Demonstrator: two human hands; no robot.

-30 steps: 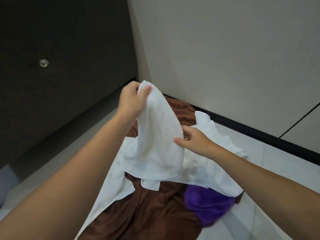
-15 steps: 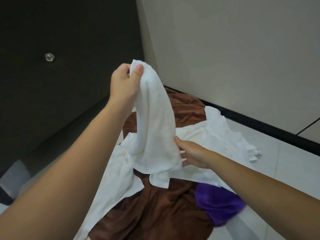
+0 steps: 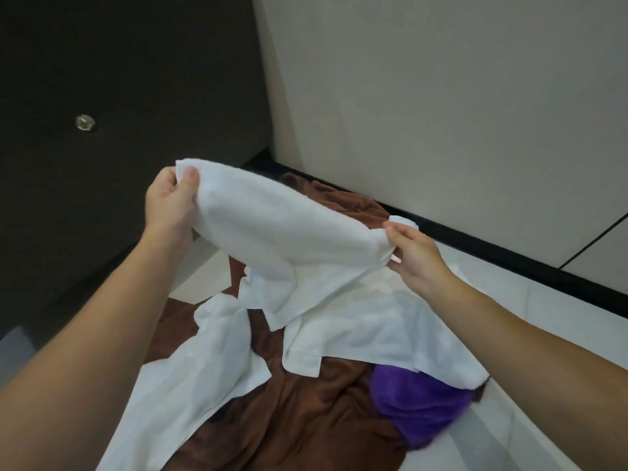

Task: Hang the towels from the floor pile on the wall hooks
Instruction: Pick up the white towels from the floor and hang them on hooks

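At the far left a dark wall panel (image 3: 129, 79) carries a small round metal knob (image 3: 85, 123). Below it the left hand (image 3: 170, 202) grips one end of a white towel (image 3: 282, 232), thumb pressed on top of the cloth and fingers curled behind it. The towel stretches across to the right, lifted above the floor, its lower part sagging in folds toward the pile.

Under it, on the floor in the corner, lies the pile: a long white towel (image 3: 190, 379) on the left side, draped over a wide brown towel (image 3: 299, 419). Another white towel (image 3: 367, 328) is spread in the middle, and a purple towel (image 3: 418, 406) pokes out from beneath its right edge.

The right hand (image 3: 414, 256) pinches the other end of the lifted towel, with a small tuft of cloth showing above the thumb. Behind it a black baseboard (image 3: 509, 263) runs along the foot of a pale wall (image 3: 441, 113), and light floor tiles (image 3: 543, 317) show at the right.
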